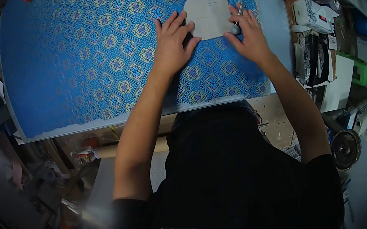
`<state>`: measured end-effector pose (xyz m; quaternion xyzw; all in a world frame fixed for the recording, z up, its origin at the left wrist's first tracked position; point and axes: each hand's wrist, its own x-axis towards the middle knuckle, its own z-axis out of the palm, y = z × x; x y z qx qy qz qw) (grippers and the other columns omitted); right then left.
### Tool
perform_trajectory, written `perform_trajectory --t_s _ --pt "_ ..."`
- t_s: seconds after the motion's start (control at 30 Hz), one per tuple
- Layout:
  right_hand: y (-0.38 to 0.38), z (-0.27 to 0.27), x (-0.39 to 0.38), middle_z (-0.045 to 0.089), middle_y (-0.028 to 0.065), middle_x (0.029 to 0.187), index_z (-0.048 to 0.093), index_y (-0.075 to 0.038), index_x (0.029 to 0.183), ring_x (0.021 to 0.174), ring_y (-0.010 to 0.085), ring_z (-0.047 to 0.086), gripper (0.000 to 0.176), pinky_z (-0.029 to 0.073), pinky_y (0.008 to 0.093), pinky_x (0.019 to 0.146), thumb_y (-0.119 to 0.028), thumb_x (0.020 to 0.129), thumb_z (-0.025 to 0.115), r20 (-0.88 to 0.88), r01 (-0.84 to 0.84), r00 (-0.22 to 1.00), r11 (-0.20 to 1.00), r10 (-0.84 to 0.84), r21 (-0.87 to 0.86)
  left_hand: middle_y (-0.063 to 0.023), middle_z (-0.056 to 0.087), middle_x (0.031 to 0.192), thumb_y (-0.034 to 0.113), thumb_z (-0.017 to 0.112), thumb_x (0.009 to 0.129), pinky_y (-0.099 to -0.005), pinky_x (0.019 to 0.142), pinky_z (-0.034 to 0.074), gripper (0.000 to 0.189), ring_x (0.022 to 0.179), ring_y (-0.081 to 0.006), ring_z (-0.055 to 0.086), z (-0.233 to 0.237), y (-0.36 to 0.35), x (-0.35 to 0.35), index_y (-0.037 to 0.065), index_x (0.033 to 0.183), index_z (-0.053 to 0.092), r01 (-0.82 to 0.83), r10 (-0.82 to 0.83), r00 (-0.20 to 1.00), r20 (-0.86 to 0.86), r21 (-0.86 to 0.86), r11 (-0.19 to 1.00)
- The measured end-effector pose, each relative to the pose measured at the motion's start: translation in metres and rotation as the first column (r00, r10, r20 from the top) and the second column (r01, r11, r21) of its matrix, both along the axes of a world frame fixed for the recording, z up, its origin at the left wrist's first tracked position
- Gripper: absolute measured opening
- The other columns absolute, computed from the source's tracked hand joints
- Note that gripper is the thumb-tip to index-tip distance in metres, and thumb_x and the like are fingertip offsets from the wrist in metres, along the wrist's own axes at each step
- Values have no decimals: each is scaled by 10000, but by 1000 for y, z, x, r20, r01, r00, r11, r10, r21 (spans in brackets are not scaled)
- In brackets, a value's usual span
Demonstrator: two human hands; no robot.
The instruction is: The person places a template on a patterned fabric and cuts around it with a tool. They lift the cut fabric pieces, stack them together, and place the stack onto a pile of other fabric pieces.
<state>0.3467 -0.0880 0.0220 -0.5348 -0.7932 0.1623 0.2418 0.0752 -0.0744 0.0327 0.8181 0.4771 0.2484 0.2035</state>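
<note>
A cream card template (209,16) with rounded corners and faint pencil marks lies on blue patterned fabric (122,52). My left hand (174,42) is spread flat on the fabric, its fingertips and thumb at the template's left edge. Between the fingers and thumb of my right hand (249,33) is a slim metal tool (238,18) with a rounded grey end, beside the template's right edge. Some fingertips of that hand reach the template's right side.
The fabric covers most of a pale table (275,39). Along the right stand a white box (313,14), a green-handled item (361,69) and assorted tools. A round metal fan-like object (346,149) sits lower right. A brown roll (117,150) lies below the table's front edge.
</note>
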Motion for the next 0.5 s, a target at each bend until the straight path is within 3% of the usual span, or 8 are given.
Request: perform_trajectory --t_s 0.43,0.5 --pt "0 2 0 490 136 1552 531 -106 1184 1487 369 372 404 222 530 1241 -282 907 766 10 7 1000 1000 -7 5 -136 546 1468 240 788 858 -708 1179 187 386 1437 -380 412 4 1 -1 77 1199 712 14 -14 1000 2 -6 1000" --pt "-1 3 -1 519 136 1529 529 -108 1185 1492 370 364 409 232 528 1241 -278 901 769 -74 24 997 999 -26 -29 -137 551 1458 244 782 862 -711 1178 187 373 1429 -384 418 11 -1 3 82 1192 718 8 -8 1000 -2 0 1000"
